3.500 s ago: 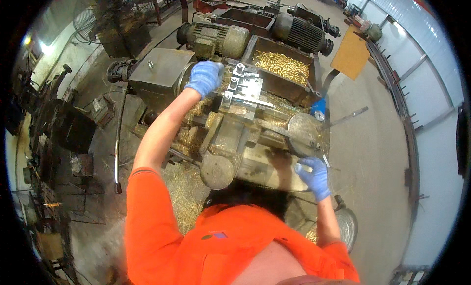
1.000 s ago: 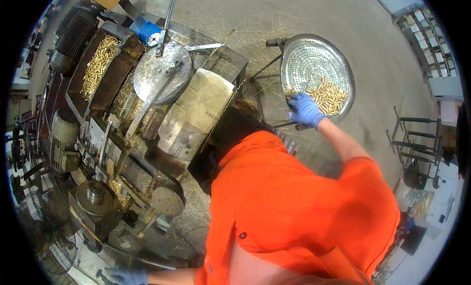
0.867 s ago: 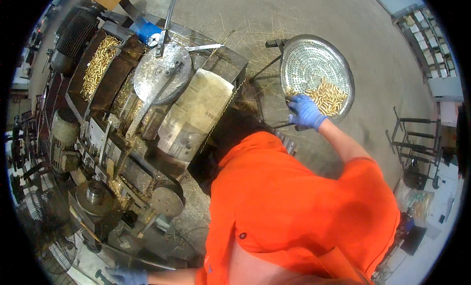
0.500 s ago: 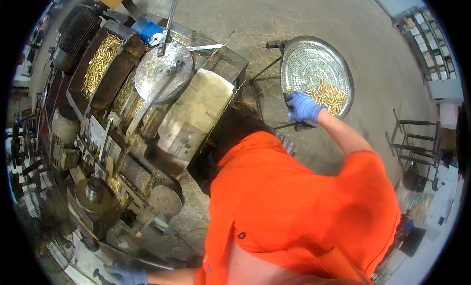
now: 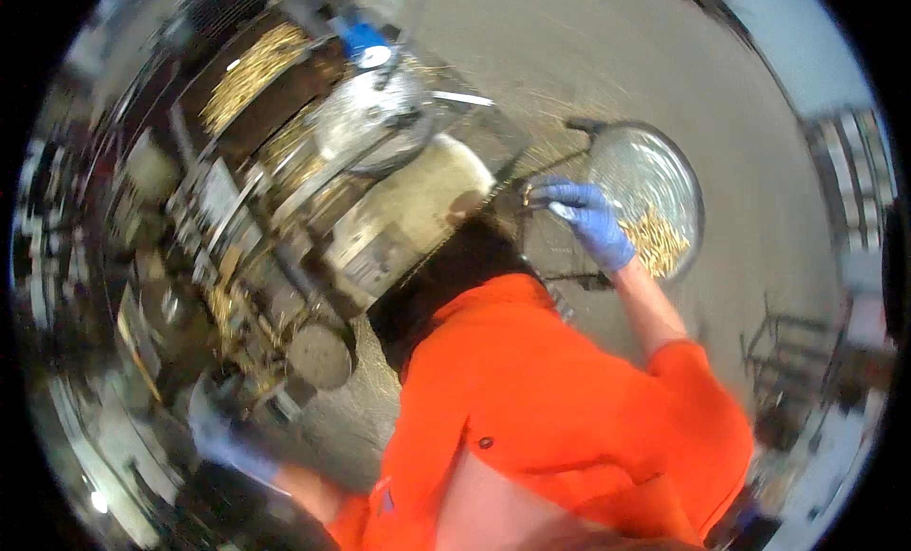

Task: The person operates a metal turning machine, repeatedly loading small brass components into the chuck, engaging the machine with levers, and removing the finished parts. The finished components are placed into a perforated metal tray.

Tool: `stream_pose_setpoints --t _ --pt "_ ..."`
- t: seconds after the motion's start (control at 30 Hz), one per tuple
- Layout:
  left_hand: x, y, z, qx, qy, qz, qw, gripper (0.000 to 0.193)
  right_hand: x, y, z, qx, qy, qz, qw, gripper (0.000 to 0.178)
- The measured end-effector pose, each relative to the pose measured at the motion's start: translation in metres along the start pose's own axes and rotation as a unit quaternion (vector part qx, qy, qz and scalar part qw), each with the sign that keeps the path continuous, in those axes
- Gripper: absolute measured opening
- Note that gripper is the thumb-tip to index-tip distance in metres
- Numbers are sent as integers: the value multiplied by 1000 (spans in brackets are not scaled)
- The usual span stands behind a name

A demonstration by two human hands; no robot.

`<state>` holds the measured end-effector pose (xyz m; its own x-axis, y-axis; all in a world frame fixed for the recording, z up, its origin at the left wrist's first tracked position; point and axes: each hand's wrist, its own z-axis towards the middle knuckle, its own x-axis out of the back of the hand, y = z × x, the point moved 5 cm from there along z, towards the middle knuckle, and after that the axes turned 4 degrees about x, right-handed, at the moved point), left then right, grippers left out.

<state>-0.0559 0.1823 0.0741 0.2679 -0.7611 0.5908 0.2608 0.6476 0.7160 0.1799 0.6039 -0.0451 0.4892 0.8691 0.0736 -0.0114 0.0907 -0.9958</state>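
My right hand (image 5: 590, 226), in a blue glove, is held between the machine and a round perforated metal pan (image 5: 634, 164). Its fingers point left and are pressed together at the tips. Something small and brownish shows there, too blurred to name. A heap of small brass-coloured pointed pieces (image 5: 657, 243) lies in the near part of the pan, just right of that wrist. My left hand (image 5: 220, 435), also blue-gloved, is at the lower left beside the machine's near end. Motion smears its fingers, and nothing can be made out in them.
An oily machine fills the left side. It carries a trough (image 5: 249, 76) of brass-coloured pieces, a round metal disc (image 5: 372, 119), a stained pale sheet (image 5: 410, 219) and a smaller grey disc (image 5: 321, 355). A dark metal rack (image 5: 795, 352) stands at the right on the concrete floor.
My right hand has left the heap in the pan and moved left toward the machine. My left hand has come up from the lower edge. The whole view has shifted and blurred.
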Motion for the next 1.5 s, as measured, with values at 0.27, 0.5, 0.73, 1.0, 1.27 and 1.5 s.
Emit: stream_pose_setpoints --t 0.27,0.5,0.73,1.0,1.27,1.5 --pt "-162 72 -76 236 -559 -443 660 38 -156 -80 57 175 -243 158 941 41" --pt "-152 53 -63 198 -408 -444 772 36 -191 -92 62 269 -267 -40 924 31" --pt "-156 26 -57 53 -429 -228 872 36 -215 -119 55 402 -305 -281 816 15" --pt "-147 13 -56 24 -467 -245 849 24 -233 -105 66 351 -388 -279 805 22" --pt "-77 -20 -46 -244 -340 -29 908 24 -275 -102 72 333 -481 -294 756 32" --pt "141 -130 -21 -24 80 180 980 17 -347 -160 114 477 -439 -306 697 27"
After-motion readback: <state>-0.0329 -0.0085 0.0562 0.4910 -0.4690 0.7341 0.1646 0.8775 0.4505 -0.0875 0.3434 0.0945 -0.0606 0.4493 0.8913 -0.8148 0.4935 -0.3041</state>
